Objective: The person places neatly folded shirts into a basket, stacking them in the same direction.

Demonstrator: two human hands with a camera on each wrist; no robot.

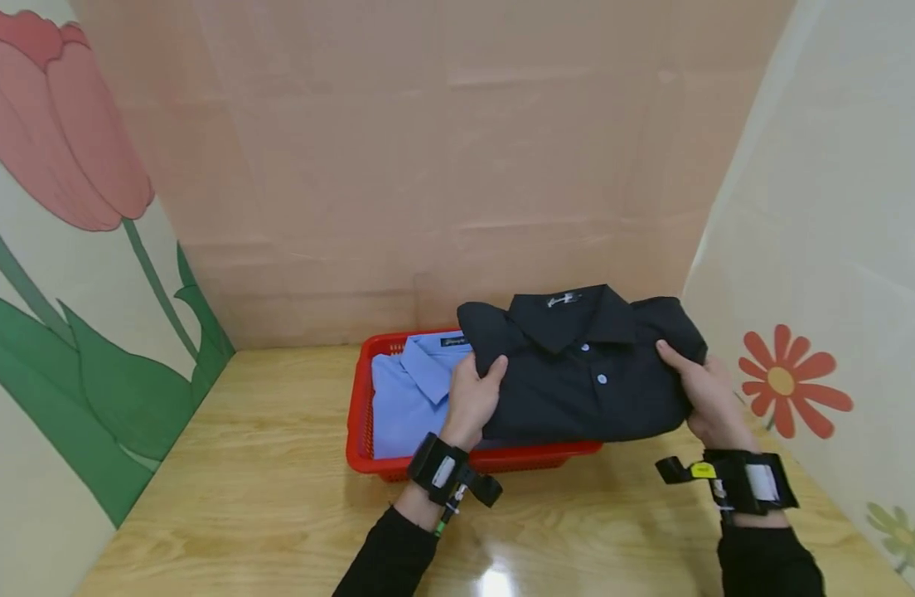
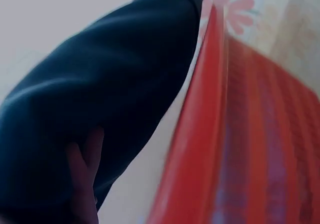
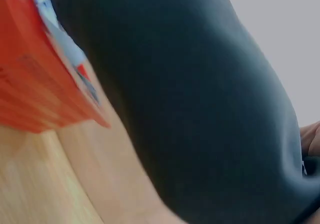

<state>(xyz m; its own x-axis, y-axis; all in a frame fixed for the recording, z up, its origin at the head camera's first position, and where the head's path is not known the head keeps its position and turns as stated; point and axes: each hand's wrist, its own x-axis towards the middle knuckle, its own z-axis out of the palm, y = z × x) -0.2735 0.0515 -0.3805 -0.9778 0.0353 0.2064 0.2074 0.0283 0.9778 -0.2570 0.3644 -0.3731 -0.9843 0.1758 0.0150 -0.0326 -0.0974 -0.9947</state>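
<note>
Both hands hold a folded black button-up shirt point(image 1: 577, 373) up over the right part of a red basket point(image 1: 359, 414). My left hand point(image 1: 472, 402) grips its left edge, thumb on top; in the left wrist view two fingers point(image 2: 85, 169) show against the dark cloth. On the opposite edge, my right hand point(image 1: 707, 398) pinches the shirt with its thumb on the front. The collar points away from me, and pale buttons run down the front. A folded blue shirt point(image 1: 405, 406) lies in the basket, its right part hidden behind the black one.
The basket stands on a light wooden table point(image 1: 278, 464), near the brown paper-covered back wall point(image 1: 428, 166). Side panels carry a painted tulip point(image 1: 62, 124) at left and a red flower point(image 1: 781, 381) at right. Each wrist wears a black strapped camera.
</note>
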